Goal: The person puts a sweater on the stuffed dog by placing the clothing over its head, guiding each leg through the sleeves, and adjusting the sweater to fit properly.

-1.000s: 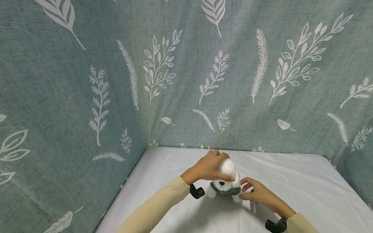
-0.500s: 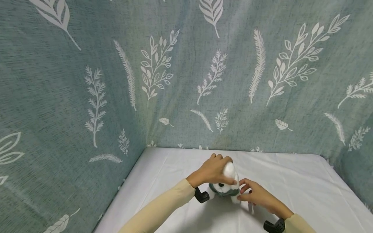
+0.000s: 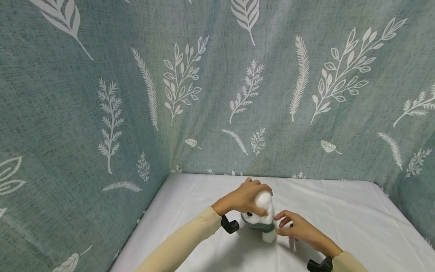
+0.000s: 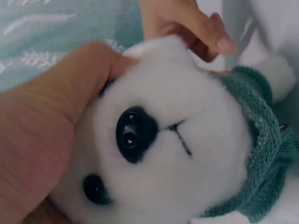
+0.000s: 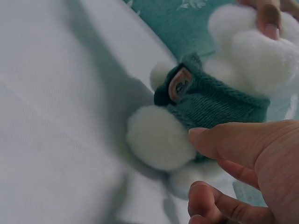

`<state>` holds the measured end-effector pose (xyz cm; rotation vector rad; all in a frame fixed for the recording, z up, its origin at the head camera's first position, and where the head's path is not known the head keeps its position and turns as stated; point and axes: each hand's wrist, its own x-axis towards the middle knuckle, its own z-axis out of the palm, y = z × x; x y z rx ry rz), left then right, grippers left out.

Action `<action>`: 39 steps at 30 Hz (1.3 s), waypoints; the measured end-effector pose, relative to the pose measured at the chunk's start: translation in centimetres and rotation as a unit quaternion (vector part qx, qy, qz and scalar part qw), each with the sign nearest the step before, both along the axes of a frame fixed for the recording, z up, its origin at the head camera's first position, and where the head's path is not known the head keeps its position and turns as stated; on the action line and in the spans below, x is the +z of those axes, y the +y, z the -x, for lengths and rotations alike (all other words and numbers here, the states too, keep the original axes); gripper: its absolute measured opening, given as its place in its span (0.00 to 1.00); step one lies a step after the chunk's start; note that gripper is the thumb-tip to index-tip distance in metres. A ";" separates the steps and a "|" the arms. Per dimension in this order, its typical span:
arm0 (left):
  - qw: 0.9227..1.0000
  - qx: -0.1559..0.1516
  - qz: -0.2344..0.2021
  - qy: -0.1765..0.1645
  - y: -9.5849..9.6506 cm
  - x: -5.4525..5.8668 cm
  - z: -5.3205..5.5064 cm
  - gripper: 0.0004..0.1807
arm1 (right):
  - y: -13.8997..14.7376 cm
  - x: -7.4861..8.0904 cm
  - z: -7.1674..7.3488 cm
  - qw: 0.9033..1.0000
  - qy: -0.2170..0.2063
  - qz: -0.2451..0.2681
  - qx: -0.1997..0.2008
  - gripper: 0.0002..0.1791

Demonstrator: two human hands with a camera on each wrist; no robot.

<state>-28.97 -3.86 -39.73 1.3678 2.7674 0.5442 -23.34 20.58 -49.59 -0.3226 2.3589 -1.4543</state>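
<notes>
A white plush dog (image 3: 269, 235) in a green knitted sweater (image 4: 261, 135) stands on the white-covered table. My left hand (image 3: 245, 197) grips its head from above and behind, the thumb across the face. In the left wrist view its black nose (image 4: 136, 134) and one eye (image 4: 97, 189) show; the thumb partly hides the other. Beside the body, on the right, is my right hand (image 3: 299, 228), fingers loosely bent and spread from the thumb. The right wrist view has that thumb (image 5: 210, 140) up against the toy's round white paw (image 5: 159, 137) and sweater; whether it touches is unclear.
White cloth (image 3: 340, 211) covers the table. Blue-green curtains with white leaf prints (image 3: 217, 94) hang behind it and along the left side. A black wrist device (image 3: 230, 224) sits on each wrist.
The plush dog has turned, its face now pointing more to the left, and its front leg shows more. My left hand shifted slightly with the head. My right hand stayed close to its side.
</notes>
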 end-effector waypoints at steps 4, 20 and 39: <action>1.000 -0.016 0.005 -0.006 -0.5 -0.2 0.1 0.31 | -0.4 0.3 -0.3 1.000 -0.005 0.007 0.014 0.23; 0.965 0.215 0.097 0.116 1.5 -0.6 -3.2 0.46 | -0.6 -0.2 -0.2 1.000 -0.011 0.010 0.019 0.21; 0.995 0.090 -0.043 -0.009 -0.4 -0.5 -1.3 0.26 | -0.6 0.0 0.0 1.000 -0.022 0.002 -0.003 0.16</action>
